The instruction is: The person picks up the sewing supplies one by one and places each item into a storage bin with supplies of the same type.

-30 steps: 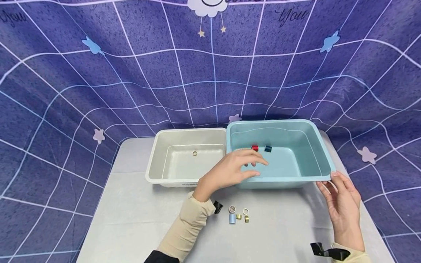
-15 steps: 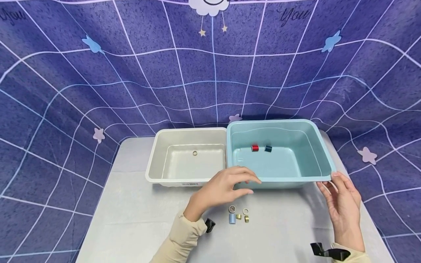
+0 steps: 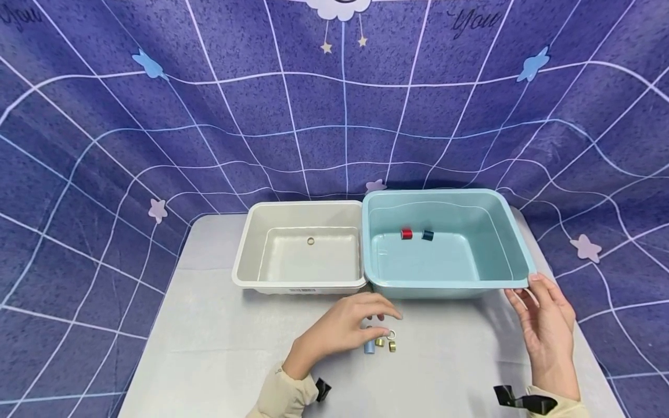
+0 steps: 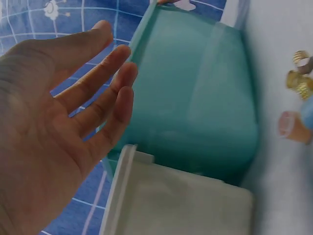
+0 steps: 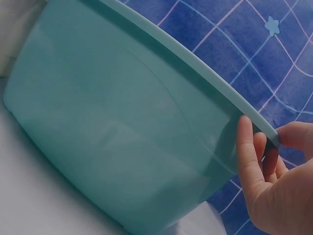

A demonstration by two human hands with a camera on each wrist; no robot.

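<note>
My left hand [image 3: 342, 326] hovers over a group of small things, its fingers loosely bent with nothing in them. Under its fingertips lie a light blue thread spool [image 3: 369, 347], a white ring [image 3: 392, 334] and two gold rings [image 3: 392, 346]. A tan-pink spool [image 4: 292, 126], hidden by the hand in the head view, shows in the left wrist view. My right hand [image 3: 550, 328] pinches the front right corner of the teal bin [image 3: 449, 285], thumb over the rim and fingers beneath. Inside that bin are a red thread spool [image 3: 406, 234] and a dark blue one [image 3: 428, 235].
Left of the teal bin, side by side with it, stands an off-white bin [image 3: 298, 285] with one gold ring [image 3: 310, 241] on its floor. Both bins sit at the back of a white-covered table [image 3: 209, 325], against a purple-blue grid curtain [image 3: 251, 104].
My left hand has drawn back from over the teal bin, moving down and toward me to the small things on the table. The right hand stays at the bin's corner.
</note>
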